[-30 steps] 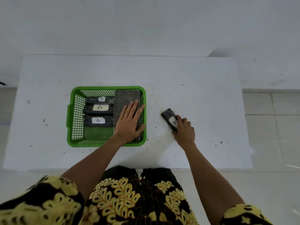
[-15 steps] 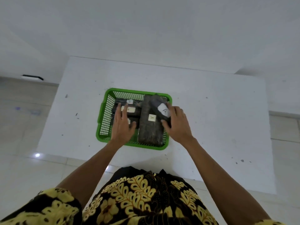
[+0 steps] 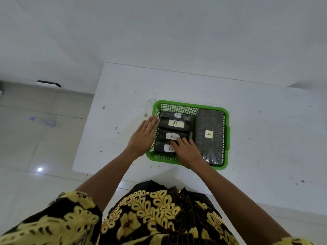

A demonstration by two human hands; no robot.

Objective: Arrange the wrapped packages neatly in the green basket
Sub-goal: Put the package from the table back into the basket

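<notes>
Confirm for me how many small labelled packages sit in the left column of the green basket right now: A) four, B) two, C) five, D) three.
A: four small packages show white labels, stacked front to back in the left column of the green basket, beside the one large package on the right; the right hand rests over the nearest one.

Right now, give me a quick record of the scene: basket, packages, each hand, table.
basket: green basket on the white table
small packages: four stacked in a column on the left side, each labelled A
large package: one along the right side, labelled
left hand: flat against the basket's outer left wall
right hand: fingers on the nearest small packages
loose packages: none visible
</notes>
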